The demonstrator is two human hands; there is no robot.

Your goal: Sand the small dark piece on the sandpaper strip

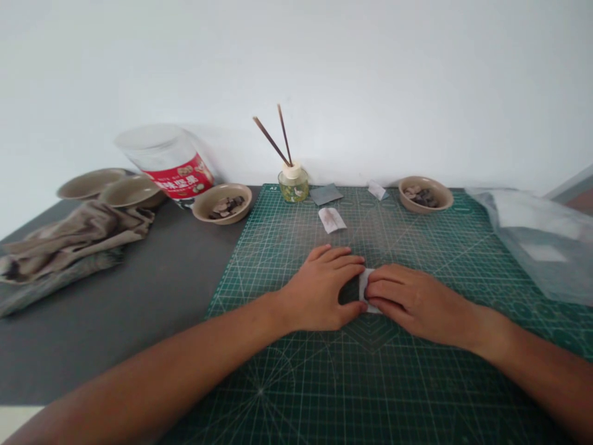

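A small white, papery, rectangular piece (363, 287) lies on the green gridded cutting mat (301, 383), partly hidden; it is probably light, soft and easily torn, best taken by its edges. The left hand (322, 289) curves parted thumb and fingers around its near side; the right hand (410, 300) bunches its fingers over it, whether pinching I cannot tell.

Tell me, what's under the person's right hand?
Part of a small white piece shows at the fingertips of the right hand, above the green cutting mat. The fingers cover the rest, so anything else beneath them can't be seen.
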